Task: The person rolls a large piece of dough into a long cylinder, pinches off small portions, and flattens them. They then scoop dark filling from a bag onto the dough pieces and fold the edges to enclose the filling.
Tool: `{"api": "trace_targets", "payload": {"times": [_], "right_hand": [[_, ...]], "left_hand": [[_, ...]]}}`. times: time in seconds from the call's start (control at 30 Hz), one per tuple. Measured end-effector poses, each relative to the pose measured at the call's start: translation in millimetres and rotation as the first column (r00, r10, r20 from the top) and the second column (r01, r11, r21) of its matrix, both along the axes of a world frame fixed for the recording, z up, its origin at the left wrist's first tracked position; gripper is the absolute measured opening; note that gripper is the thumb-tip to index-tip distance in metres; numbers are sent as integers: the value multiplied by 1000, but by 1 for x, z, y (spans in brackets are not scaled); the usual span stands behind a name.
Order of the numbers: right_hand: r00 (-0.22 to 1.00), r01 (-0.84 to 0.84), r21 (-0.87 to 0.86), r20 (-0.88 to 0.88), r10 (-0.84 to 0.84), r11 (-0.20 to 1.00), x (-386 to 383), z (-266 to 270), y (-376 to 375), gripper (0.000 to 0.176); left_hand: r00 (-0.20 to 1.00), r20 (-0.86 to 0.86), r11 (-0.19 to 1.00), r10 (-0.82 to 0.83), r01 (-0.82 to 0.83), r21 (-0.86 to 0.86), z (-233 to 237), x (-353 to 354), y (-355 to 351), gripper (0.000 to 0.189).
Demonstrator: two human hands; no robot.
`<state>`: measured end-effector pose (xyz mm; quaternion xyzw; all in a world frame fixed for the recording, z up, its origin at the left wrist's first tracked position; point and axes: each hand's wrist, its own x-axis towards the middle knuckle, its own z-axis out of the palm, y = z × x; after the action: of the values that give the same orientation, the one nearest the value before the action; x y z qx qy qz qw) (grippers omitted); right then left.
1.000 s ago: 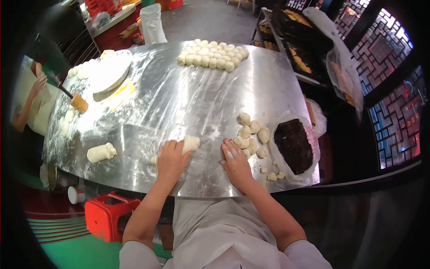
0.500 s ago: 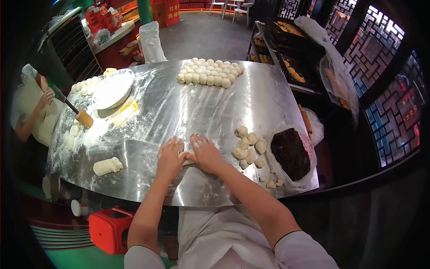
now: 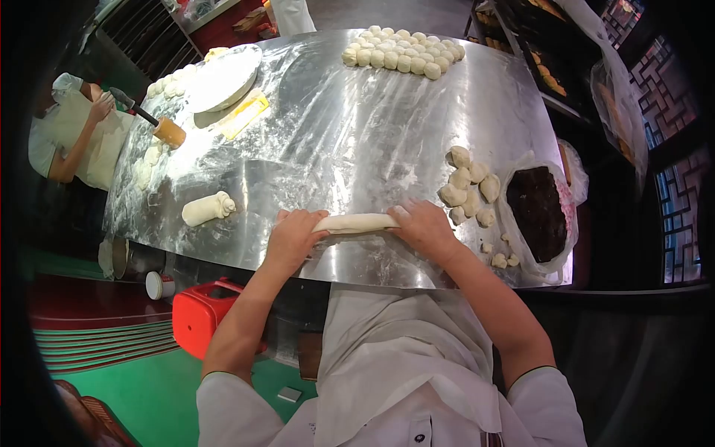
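Note:
A pale rope of dough (image 3: 356,223) lies crosswise near the front edge of the steel table (image 3: 313,175). My left hand (image 3: 296,234) is closed around its left end, and my right hand (image 3: 423,227) grips the right end. Between the two hands the middle of the rope is bare. Off to the left rests a thick roll of dough (image 3: 206,208) with a twisted end. To the right of my right hand sits a loose group of dough balls (image 3: 471,182), with some small dough scraps (image 3: 500,260) nearer the edge.
A plastic bag of dark filling (image 3: 535,214) stands at the right edge. Rows of dough balls (image 3: 402,52) fill the far side. At the left are a round white board (image 3: 222,78), a yellow packet (image 3: 246,114) and another person (image 3: 82,134) with a wooden roller (image 3: 170,132). A red stool (image 3: 195,320) stands below.
My hands have moved apart from being side by side, and the dough between them now shows as a long rope. The camera view has tilted downward and shifted left.

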<state>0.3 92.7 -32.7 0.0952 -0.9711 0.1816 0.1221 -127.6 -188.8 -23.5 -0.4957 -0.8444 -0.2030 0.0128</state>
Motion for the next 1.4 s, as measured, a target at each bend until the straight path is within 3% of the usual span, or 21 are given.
{"api": "trace_targets", "payload": {"times": [0.17, 0.3, 0.37, 0.43, 0.47, 0.53, 0.57, 0.63, 0.67, 0.7, 0.73, 0.77, 0.83, 0.9, 0.97, 1.1, 1.17, 1.27, 1.33, 1.37, 1.4], "right_hand": [[994, 49, -30, -97, -52, 998, 28, 2, 10, 30], [992, 105, -76, 71, -100, 992, 33, 1, 26, 30], [983, 158, -126, 117, -144, 979, 32, 5, 28, 29], [942, 241, -458, 322, -93, 856, 29, 19, 17, 29], [942, 242, -458, 321, -95, 856, 26, 28, 11, 29], [919, 368, -682, 369, -137, 632, 23, 49, 0, 38], [919, 369, -678, 370, -138, 636, 22, 54, 0, 38], [884, 455, -797, 457, -97, 398, 20, 62, 2, 44], [884, 455, -795, 457, -98, 401, 22, 70, 4, 44], [909, 398, -766, 402, -107, 504, 24, 81, 7, 46], [931, 342, -725, 348, -110, 597, 27, 86, 9, 48], [930, 346, -726, 351, -112, 595, 28, 88, 8, 48], [977, 215, -514, 100, -191, 831, 26, 90, 2, 49], [983, 180, -512, 59, -174, 840, 21, 89, -3, 47], [988, 145, -508, 26, -152, 849, 15, 86, -9, 44], [978, 140, -554, -51, -202, 821, 5, 82, -21, 30], [972, 160, -569, -54, -230, 807, 0, 79, -26, 27], [930, 239, -453, -146, -336, 859, -10, 72, -26, 22], [913, 392, -308, 19, -407, 867, -28, 73, -11, 22], [910, 400, -310, 24, -414, 862, -35, 61, 4, 22], [872, 485, -189, 36, -488, 854, -43, 39, 24, 27]], "left_hand": [[997, -74, 998, 9, -4, 68, 0, 7, -5, 34], [981, -187, 997, 50, -38, 65, 7, -16, -21, 41], [994, 102, 998, 40, -35, -47, 4, -19, -18, 41], [991, 132, 998, 16, -24, 64, 20, 4, 17, 47], [989, 147, 988, -13, -10, 153, 23, 16, 37, 49], [965, 254, 980, -64, 14, 196, 25, 36, 76, 57], [965, 256, 980, -64, 12, 200, 24, 40, 91, 57], [851, 524, 999, -25, 10, 30, 21, 38, 111, 52], [662, 749, 998, -7, -45, 49, 18, 33, 115, 48], [663, 748, 998, -11, -43, 53, 24, 34, 116, 48], [413, 902, 974, -128, -117, 192, 32, 38, 114, 47], [134, 954, 928, -268, -229, 293, 38, 42, 113, 47], [75, 963, 932, -259, -243, 270, 40, 45, 112, 47], [18, 969, 936, -246, -256, 243, 41, 47, 114, 49], [-148, 943, 895, -298, -387, 222, 43, 50, 117, 41], [-136, 932, 842, -335, -487, 231, 50, 61, 126, 50], [-48, 934, 791, -355, -548, 273, 49, 63, 129, 49], [20, 977, 783, -214, -594, 184, 46, 64, 132, 48], [89, 972, 811, -217, -538, 231, 42, 64, 124, 43], [155, 963, 838, -221, -475, 268, 41, 64, 118, 38], [151, 964, 844, -217, -467, 263, 46, 62, 115, 38]]}}
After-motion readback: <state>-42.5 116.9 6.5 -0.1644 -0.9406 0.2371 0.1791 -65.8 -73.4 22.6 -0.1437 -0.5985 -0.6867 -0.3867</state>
